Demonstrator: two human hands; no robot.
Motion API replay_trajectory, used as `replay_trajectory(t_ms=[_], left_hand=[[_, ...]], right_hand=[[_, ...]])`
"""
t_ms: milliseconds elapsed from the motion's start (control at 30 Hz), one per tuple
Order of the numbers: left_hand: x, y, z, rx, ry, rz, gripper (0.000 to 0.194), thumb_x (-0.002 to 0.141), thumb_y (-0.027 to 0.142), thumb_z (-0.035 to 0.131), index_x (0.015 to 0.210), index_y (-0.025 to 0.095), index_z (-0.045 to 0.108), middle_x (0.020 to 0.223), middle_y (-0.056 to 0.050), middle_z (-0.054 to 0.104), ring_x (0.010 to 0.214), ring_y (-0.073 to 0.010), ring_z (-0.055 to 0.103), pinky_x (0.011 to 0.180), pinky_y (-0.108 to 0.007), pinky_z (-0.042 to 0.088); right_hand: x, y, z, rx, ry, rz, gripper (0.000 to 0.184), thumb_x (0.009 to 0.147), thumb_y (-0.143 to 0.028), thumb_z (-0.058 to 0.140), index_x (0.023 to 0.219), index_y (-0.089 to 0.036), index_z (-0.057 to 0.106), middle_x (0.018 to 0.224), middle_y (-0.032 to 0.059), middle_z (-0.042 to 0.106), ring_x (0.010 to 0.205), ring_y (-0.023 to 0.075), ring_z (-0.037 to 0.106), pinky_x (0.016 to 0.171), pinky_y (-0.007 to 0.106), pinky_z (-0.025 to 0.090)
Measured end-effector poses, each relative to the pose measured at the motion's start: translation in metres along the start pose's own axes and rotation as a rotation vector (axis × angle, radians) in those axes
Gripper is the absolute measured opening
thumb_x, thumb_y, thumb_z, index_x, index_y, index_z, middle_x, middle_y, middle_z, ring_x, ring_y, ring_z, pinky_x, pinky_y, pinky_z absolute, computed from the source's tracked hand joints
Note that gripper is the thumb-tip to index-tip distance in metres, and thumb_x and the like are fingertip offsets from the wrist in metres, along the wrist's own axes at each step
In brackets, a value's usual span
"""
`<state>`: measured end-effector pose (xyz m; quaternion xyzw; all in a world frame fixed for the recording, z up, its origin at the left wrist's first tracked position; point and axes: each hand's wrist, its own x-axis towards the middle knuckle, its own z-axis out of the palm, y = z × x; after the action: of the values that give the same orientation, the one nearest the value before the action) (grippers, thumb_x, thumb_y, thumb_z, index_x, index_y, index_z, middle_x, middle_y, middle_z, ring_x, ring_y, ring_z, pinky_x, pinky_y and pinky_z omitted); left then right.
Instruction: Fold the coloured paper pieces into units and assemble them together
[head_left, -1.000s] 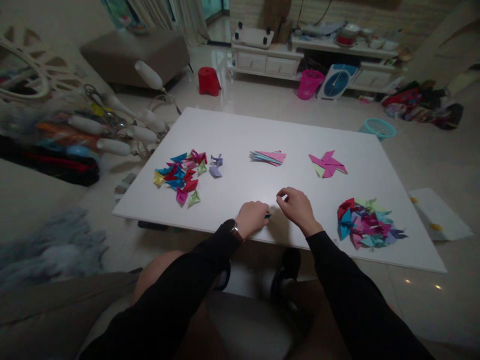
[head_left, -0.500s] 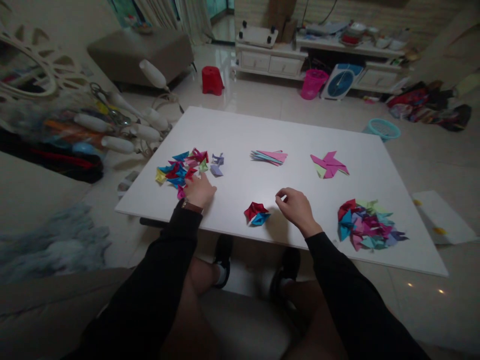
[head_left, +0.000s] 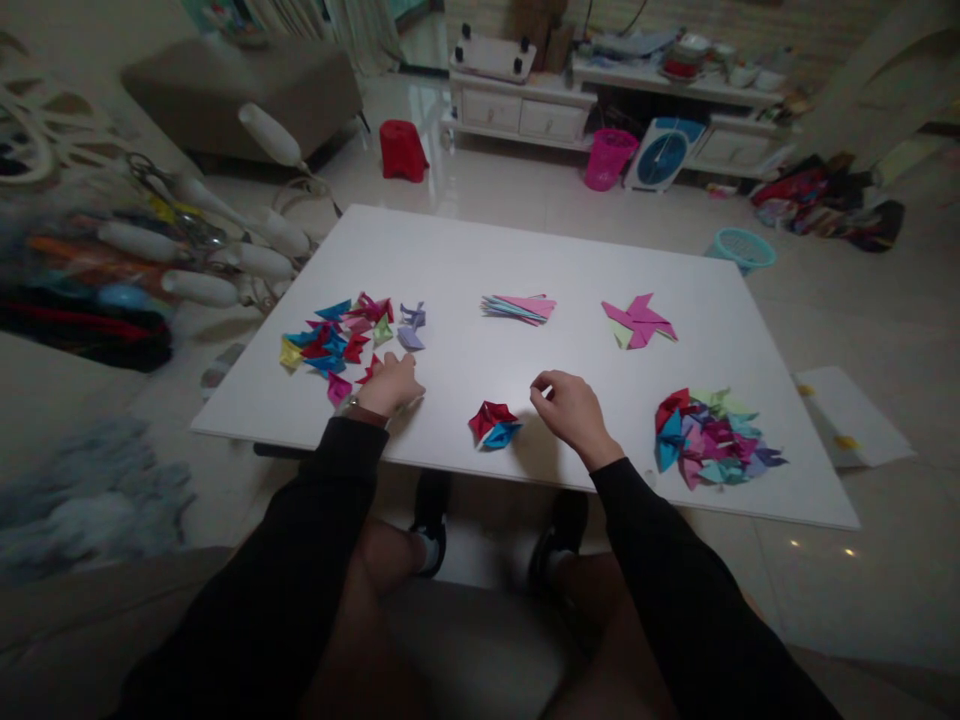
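My left hand (head_left: 394,385) is low over the white table (head_left: 450,250), fingers bent downward, at the near right side of a loose group of folded paper pieces (head_left: 326,345) in red, blue, pink, yellow and green. A red folded piece (head_left: 369,370) shows partly behind it; whatever its fingers grip is hidden. My right hand (head_left: 566,405) is curled beside a red and blue folded paper cluster (head_left: 495,425), apart from it, with nothing visible in the fingers. Light purple folded pieces (head_left: 412,325) lie beyond my left hand.
A fanned stack of pink and blue paper (head_left: 519,308) and a pink pinwheel-shaped fold (head_left: 640,321) lie farther back. At right is a heap of colourful folded papers (head_left: 712,435). A lamp with white shades (head_left: 255,262) stands by the table's left edge.
My left hand has drawn back slightly rightward from the paper group, uncovering a red piece. My right hand stays curled by the cluster. The whole view has shifted a little.
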<state>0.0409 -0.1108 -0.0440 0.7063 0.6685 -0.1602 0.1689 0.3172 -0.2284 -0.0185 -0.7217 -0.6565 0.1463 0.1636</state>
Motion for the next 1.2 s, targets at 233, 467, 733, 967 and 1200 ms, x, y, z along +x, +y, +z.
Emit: replay_trajectory(t_ms=[233, 467, 733, 967, 1200], left_hand=[[0.009, 0.013, -0.004, 0.042, -0.135, -0.003, 0.067, 0.073, 0.027, 0.072, 0.137, 0.021, 0.051, 0.141, -0.021, 0.047, 0.126, -0.0414, 0.056, 0.096, -0.046, 0.051], [0.008, 0.012, 0.003, -0.104, -0.014, 0.239, 0.057, 0.074, 0.001, 0.055, 0.129, 0.016, 0.059, 0.120, -0.015, 0.068, 0.108, -0.0239, 0.067, 0.094, -0.029, 0.051], [-0.012, 0.022, -0.004, -0.242, 0.070, 0.309, 0.047, 0.078, 0.003, 0.054, 0.122, 0.015, 0.062, 0.115, -0.010, 0.071, 0.094, -0.0176, 0.068, 0.084, -0.025, 0.051], [-0.010, 0.002, 0.000, -0.143, 0.131, 0.176, 0.047, 0.084, 0.016, 0.051, 0.130, 0.012, 0.059, 0.125, -0.017, 0.069, 0.115, -0.0262, 0.065, 0.098, -0.031, 0.049], [0.002, -0.009, 0.006, -0.082, 0.170, 0.150, 0.043, 0.085, 0.022, 0.052, 0.126, 0.014, 0.061, 0.128, -0.018, 0.067, 0.122, -0.0291, 0.062, 0.105, -0.038, 0.047]], right_hand=[[0.003, 0.008, -0.005, 0.011, -0.011, 0.039, 0.019, 0.089, -0.028, 0.055, 0.088, -0.023, 0.074, 0.090, 0.0037, 0.076, 0.078, 0.0187, 0.064, 0.069, 0.029, 0.038], [0.002, 0.000, -0.011, 0.053, 0.012, 0.018, 0.019, 0.089, -0.028, 0.055, 0.089, -0.023, 0.074, 0.091, 0.0034, 0.076, 0.079, 0.0190, 0.064, 0.069, 0.029, 0.040], [-0.013, -0.022, -0.020, 0.063, 0.018, -0.027, 0.020, 0.090, -0.027, 0.054, 0.090, -0.023, 0.074, 0.095, 0.0038, 0.076, 0.084, 0.0200, 0.064, 0.073, 0.030, 0.041], [-0.026, -0.023, -0.019, 0.042, 0.022, -0.039, 0.020, 0.090, -0.026, 0.054, 0.089, -0.024, 0.074, 0.093, 0.0030, 0.076, 0.082, 0.0198, 0.065, 0.070, 0.029, 0.040], [-0.017, -0.009, -0.017, 0.007, -0.016, -0.032, 0.020, 0.091, -0.026, 0.054, 0.089, -0.024, 0.074, 0.092, 0.0041, 0.076, 0.083, 0.0202, 0.065, 0.069, 0.029, 0.039]])
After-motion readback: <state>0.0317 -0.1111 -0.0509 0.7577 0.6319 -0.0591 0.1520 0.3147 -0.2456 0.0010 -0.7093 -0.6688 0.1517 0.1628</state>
